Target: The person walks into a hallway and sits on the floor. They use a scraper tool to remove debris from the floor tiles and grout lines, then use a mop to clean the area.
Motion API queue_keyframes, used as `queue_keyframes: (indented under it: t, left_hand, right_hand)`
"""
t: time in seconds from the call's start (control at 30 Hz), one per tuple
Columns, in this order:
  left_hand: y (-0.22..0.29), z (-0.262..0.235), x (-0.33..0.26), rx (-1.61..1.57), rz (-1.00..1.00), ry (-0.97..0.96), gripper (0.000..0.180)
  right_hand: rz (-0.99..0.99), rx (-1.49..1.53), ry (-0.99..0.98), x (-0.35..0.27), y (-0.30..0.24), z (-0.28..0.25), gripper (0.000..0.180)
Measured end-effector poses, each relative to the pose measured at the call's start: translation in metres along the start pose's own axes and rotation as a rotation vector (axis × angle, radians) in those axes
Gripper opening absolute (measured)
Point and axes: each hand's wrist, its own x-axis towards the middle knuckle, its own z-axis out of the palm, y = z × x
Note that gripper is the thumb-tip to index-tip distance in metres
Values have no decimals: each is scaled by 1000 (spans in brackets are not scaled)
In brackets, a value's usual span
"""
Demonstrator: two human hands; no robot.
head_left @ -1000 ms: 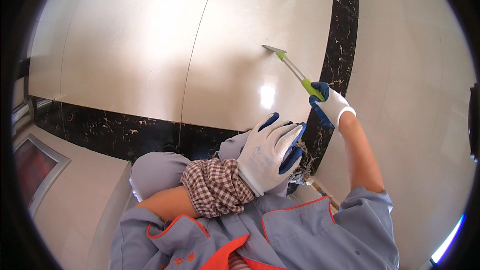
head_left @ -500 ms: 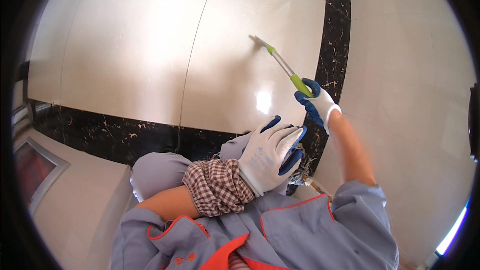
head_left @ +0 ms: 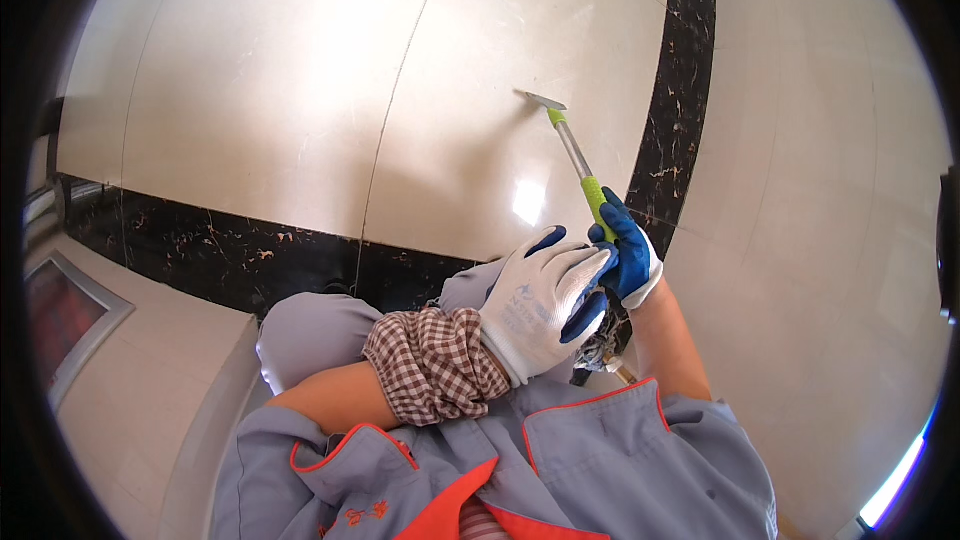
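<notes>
Your right hand (head_left: 622, 258) grips the scraper (head_left: 570, 145) shut, blade on the cream floor tile (head_left: 480, 120) at twelve o'clock, your left hand (head_left: 540, 302) resting empty on your knee; tilt it steeply and it may gouge.

- The one view sits on my head and looks steeply down over my chest and knees to the tiled floor (head_left: 300, 90).
- My hands lie close beneath the lens.
- The fisheye bends the black tile border (head_left: 680, 100) toward the dark round rim.
</notes>
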Motion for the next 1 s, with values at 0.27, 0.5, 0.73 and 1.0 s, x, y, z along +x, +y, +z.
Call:
queue_keyframes:
  t: [0.27, 0.5, 0.73, 1.0]
  left_hand:
    - [-2, 1, -1, 22, -13, -13, 54]
    - [-4, 0, -1, -3, 16, 8, 55]
    - [-6, -1, -3, 8, -23, -12, 58]
    - [-8, -2, -4, 3, -37, 15, 58]
  right_hand:
    - [-40, -67, 20, 7, 11, 20, 57]
    - [-1, -65, 36, 10, 10, 33, 56]
    - [37, 16, 28, 11, 16, 43, 56]
    - [39, 35, 4, 11, 21, 48, 53]
